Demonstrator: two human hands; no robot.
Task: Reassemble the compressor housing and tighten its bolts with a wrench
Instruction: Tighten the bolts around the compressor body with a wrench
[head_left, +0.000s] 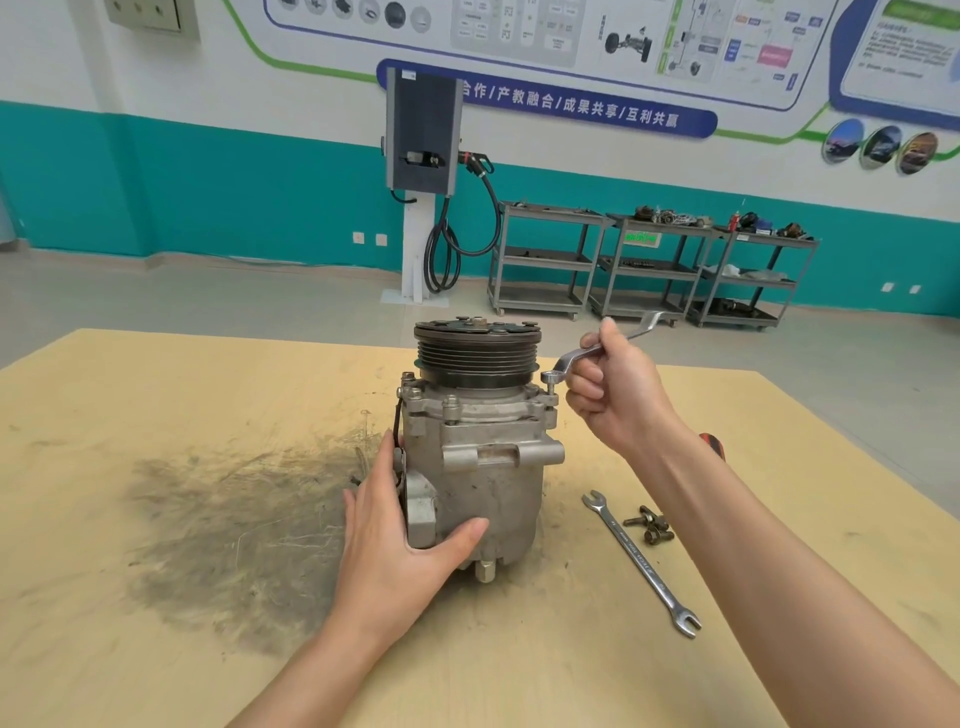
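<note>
**Ring end on the right bolt, wrench handle pointing far and right**

The table (156, 649) carries one compressor (483, 467). It stands upright in the middle, with the pulley (477, 348) on top, so its long axis is vertical. It lies straight ahead of the person, between the two hands.

The left hand (395, 540) is at the near left side of the compressor. The fingers are straight and press flat against the body, the thumb lies across the front; it steadies the compressor and grips nothing.

The right hand (615, 387) is at the far right, beside the pulley, and it is the hand nearer to the bolt. Its fingers are curled round the ring wrench (602, 348). The ring end sits on the right bolt (549, 383) at the flange. The handle runs up and away to the far right, so the coming swing is, I judge, a turn around this vertical bolt.

Counted: two wrenches, one in the hand and one open wrench (641, 561) lying on the table at the near right. Three bolt heads show on the flange. The loose bolts (649, 525) beside the open wrench are perhaps three or four; they overlap, so I cannot count them surely.
</note>
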